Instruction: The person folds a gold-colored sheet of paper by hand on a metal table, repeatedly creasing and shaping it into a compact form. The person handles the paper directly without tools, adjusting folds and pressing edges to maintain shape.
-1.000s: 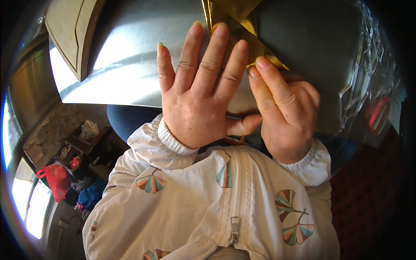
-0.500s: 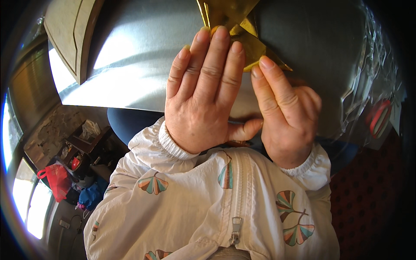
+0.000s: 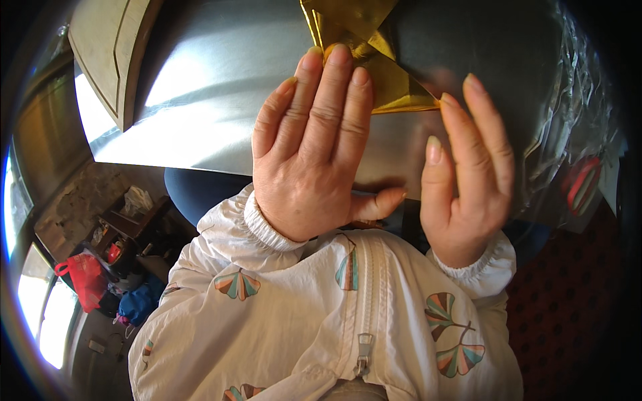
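Note:
A folded piece of shiny gold paper (image 3: 400,85) lies on the dark, glossy tabletop at the top of the view. My left hand (image 3: 309,137) rests flat on its left part, fingers stretched and pointing away from me, covering some of the folds. To the right, my right hand (image 3: 471,170) has its fingers apart, with one fingertip at or close to the paper's pointed right corner. Whether that fingertip touches the corner, I cannot tell. Nothing is held in the right hand.
At the table's far left stands a pale panel with a grooved edge (image 3: 110,57). Crumpled clear plastic (image 3: 562,100) lies on the right, beside a red-handled object (image 3: 583,186). On the lower left are a red bag (image 3: 87,279) and a blue bag (image 3: 139,302).
My right hand has slid right along the paper's near edge to its corner, and its fingers have spread. The left hand stays nearly in place.

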The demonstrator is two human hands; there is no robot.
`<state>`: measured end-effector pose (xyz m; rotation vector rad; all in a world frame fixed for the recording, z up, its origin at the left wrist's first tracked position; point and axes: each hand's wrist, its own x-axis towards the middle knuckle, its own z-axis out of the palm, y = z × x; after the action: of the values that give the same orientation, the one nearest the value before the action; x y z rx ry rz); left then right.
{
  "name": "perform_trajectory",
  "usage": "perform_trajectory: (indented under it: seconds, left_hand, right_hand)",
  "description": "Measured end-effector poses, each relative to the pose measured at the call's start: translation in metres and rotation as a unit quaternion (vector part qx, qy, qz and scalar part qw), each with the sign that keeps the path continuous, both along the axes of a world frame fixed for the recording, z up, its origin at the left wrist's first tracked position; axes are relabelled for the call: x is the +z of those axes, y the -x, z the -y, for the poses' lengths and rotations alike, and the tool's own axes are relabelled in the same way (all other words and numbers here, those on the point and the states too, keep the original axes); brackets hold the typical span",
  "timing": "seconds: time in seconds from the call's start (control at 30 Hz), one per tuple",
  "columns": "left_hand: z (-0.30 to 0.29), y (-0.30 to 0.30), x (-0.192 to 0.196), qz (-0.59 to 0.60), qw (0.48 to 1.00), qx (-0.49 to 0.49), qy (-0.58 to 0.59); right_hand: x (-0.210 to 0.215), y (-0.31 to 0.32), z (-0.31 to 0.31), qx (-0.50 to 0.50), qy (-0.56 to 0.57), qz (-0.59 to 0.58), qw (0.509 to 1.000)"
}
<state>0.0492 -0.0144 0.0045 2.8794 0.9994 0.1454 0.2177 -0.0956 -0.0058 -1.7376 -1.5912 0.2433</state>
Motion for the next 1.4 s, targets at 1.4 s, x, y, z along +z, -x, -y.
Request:
perform_trajectory:
  seconds: [1.4]
  left_hand:
    - [-0.001,0.000,0.000,0.087,0.991,0.051,0.089]
  right_hand:
    - [-0.001,0.015,-0.072,-0.030,0.007,0.011,0.999]
